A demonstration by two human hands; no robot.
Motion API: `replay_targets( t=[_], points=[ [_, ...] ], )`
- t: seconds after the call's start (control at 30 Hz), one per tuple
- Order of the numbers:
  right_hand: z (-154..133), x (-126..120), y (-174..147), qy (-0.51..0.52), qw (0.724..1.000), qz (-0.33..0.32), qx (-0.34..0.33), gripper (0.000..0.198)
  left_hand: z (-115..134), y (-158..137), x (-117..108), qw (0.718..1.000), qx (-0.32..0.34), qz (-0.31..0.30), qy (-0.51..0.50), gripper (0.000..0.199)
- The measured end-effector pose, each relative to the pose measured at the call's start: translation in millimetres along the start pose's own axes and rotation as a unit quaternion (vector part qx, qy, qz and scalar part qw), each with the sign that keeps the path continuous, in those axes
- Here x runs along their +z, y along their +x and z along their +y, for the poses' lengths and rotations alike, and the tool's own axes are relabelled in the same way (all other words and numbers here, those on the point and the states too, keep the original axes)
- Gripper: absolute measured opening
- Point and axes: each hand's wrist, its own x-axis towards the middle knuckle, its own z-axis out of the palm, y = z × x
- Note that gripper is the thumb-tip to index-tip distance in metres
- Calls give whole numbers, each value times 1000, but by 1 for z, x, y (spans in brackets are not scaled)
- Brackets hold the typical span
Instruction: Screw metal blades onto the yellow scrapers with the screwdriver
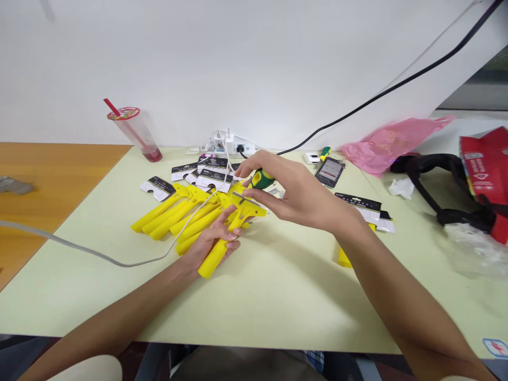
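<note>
"Above the counter (pixel 278 317), what does the right hand (pixel 291 185) have?"

"Green-and-yellow screwdriver (pixel 262 180), gripped by its handle, shaft down at the head of a yellow scraper (pixel 216 256). Left hand (pixel 212 238) grasps that scraper round its handle, tilted."

"Farther out?"

"Just left, more yellow scrapers (pixel 169 215), lying side by side. Behind them, black-and-white cards (pixel 214 180), then a power strip (pixel 248 147). Phone (pixel 330 172) to the right. Cup (pixel 137 132) with red straw, back left, near the wall (pixel 198 63)."

Screwdriver (pixel 261 180) at yellow scraper (pixel 216 257)
</note>
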Motion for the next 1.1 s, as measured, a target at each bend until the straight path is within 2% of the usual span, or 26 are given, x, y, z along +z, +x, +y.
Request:
replay_targets(
  t=[0.1, 0.27, 0.5, 0.73, 0.87, 0.97, 1.1],
  points=[
    [2, 1, -1, -12, 1000, 12, 9, 20, -1, 0, -1, 1000, -6, -6, 9, 93],
    [-2, -4, -1, 4, 999, -28, 15, 30, -1, 0, 1, 1000, -6, 5, 3, 93],
    [1, 2, 0, 12, 1000, 3, 14, 18, 0, -1, 3, 1000, -2, 3, 8, 89],
    [0, -5, -2, 12, 998, -46, 30, 34, 2, -3, 4, 1000, 3, 16, -5, 89],
    [4, 0, 0, 8, 1000, -12, 9, 24, 5, -4, 7, 1000, 16, 13, -1, 86],
    [5, 3, 0, 5, 1000, 6, -1, 24, 5, -5, 6, 1000, 15, 9, 4, 86],
    [2, 0, 0, 10, 1000, -25, 3, 29, 4, -4, 6, 1000, 11, 13, 4, 90]
  ],
)
